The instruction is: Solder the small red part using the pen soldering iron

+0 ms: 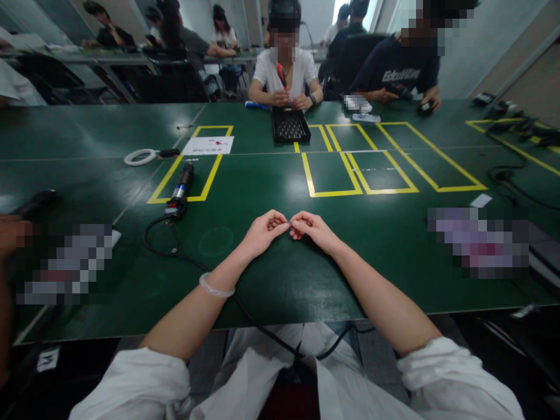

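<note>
My left hand (269,229) and my right hand (310,227) meet fingertip to fingertip above the green table (280,286), near its middle. Both are closed in a pinch. Between the thumbs and forefingers is a tiny dark piece (290,223), too small to name; the fingers cover most of it. A pale bangle (217,286) circles my left wrist. Left of my hands lies a black cylindrical tool with a blue and silver band (180,189), its cable (205,262) running under my left forearm toward the table's front edge.
Across the table a person (285,70) holds a red-and-black screwdriver (281,76) over a black tray (291,125) of small parts. Yellow tape (335,193) marks rectangles. A white paper (208,145) and a coiled white cable (140,157) lie at left. Another person (400,70) sits at the far right.
</note>
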`<state>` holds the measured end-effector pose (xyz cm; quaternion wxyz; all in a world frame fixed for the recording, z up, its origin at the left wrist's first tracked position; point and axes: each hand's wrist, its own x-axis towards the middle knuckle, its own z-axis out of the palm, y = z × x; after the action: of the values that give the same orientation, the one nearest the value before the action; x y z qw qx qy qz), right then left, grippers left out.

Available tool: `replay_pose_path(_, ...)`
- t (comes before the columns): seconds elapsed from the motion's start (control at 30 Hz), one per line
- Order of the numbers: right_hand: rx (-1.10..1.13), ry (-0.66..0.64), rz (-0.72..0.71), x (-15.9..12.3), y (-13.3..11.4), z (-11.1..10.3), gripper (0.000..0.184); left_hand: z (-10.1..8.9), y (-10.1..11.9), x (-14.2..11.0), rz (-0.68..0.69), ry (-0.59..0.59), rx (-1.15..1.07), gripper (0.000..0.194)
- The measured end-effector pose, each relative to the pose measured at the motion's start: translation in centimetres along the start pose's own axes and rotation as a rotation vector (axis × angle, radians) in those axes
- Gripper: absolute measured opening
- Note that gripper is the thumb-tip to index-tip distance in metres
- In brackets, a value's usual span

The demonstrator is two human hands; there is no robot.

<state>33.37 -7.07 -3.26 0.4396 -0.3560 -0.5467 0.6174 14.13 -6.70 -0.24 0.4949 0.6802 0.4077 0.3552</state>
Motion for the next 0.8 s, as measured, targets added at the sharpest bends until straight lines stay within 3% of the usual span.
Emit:
replay_pose_path(0.3,0.040,-0.004,-0.059,0.2,0.5,0.0,0.032,0.2,-0.7,0.1,0.129,0.042,0.081,0.022)
replay_pose_path(0.8,-0.097,0.010,-0.159,0.4,0.8,-0.2,0.024,0.1,-1.1,0.0,0.155,0.034,0.156,0.021)
